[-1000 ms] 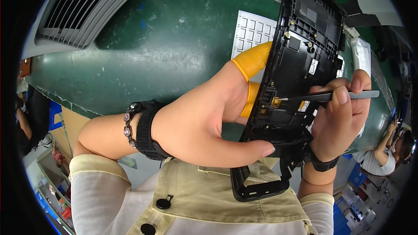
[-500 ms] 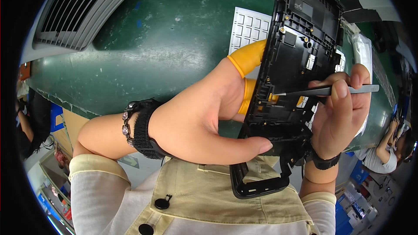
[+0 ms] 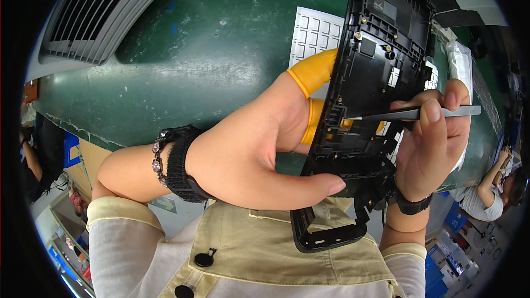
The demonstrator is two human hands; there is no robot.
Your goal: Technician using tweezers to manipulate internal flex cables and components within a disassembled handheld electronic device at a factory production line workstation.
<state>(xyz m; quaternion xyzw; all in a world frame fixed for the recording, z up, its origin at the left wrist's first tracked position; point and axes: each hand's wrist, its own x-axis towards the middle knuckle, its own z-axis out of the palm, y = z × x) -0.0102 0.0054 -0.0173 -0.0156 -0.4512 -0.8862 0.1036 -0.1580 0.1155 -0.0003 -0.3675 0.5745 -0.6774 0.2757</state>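
Observation:
My left hand (image 3: pixel 248 154) grips a black plastic housing (image 3: pixel 361 85) by its left edge and holds it up at a tilt. The thumb presses near its lower end. Yellow finger cots cover fingers of that hand, partly hidden behind the housing. The housing has ribs, brass-coloured inserts and several openings, with a frame-like loop at the bottom. Between the thumb and fingers of my right hand (image 3: pixel 433 138) is a pair of tweezers (image 3: pixel 408 114). Their tip points left and meets the housing near its left edge. Whether the tip pinches anything is too small to tell.
A white sheet of outlined rectangles (image 3: pixel 314 33) lies on the green table (image 3: pixel 193 60) behind the housing. At the far left stands a grey vented unit (image 3: pixel 102 16). Clear plastic packaging (image 3: pixel 459 66) lies at the right. Another person (image 3: pixel 491 193) sits beyond the right edge.
Both hands, the housing and the tweezers keep almost the same pose. The view has shifted slightly. The person at the right has moved their hands a little.

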